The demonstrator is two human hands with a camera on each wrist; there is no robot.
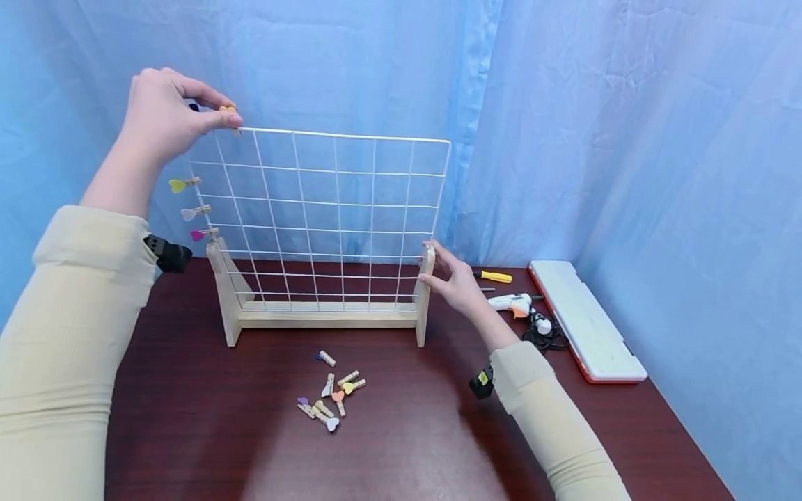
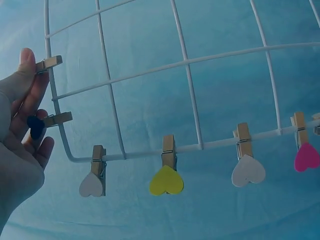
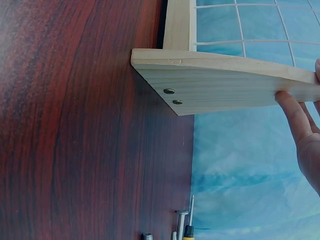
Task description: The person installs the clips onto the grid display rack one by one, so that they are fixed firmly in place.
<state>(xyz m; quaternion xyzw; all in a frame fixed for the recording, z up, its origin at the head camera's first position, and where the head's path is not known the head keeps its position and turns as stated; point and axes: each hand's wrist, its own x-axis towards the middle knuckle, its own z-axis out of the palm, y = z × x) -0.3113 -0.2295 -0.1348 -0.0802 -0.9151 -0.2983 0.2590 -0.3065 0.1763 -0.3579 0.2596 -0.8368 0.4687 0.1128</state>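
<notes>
A white wire grid (image 1: pixel 338 135) stands in a wooden stand (image 1: pixel 328 319). At its upper left corner my left hand (image 1: pixel 164 115) pinches a small wooden clothespin (image 2: pixel 50 63), clipped over the top bar. Just beside it on that bar, a clothespin with a dark blue heart (image 2: pixel 36 126) sits by my fingers. Down the left side hang clothespins with a white heart (image 2: pixel 91 185), a yellow heart (image 2: pixel 166 181), another white heart (image 2: pixel 248 171) and a pink heart (image 2: pixel 307 158). My right hand (image 1: pixel 460 287) grips the stand's right upright (image 3: pixel 220 82) near its top.
Several loose heart clothespins (image 1: pixel 338 396) lie in front of the stand on the dark red table (image 1: pixel 401 459). To the right are a yellow-handled screwdriver (image 1: pixel 497 277), a white glue gun (image 1: pixel 510 303) with its black cord (image 1: pixel 544 335), and a long white case (image 1: pixel 589 320). Blue curtains hang behind.
</notes>
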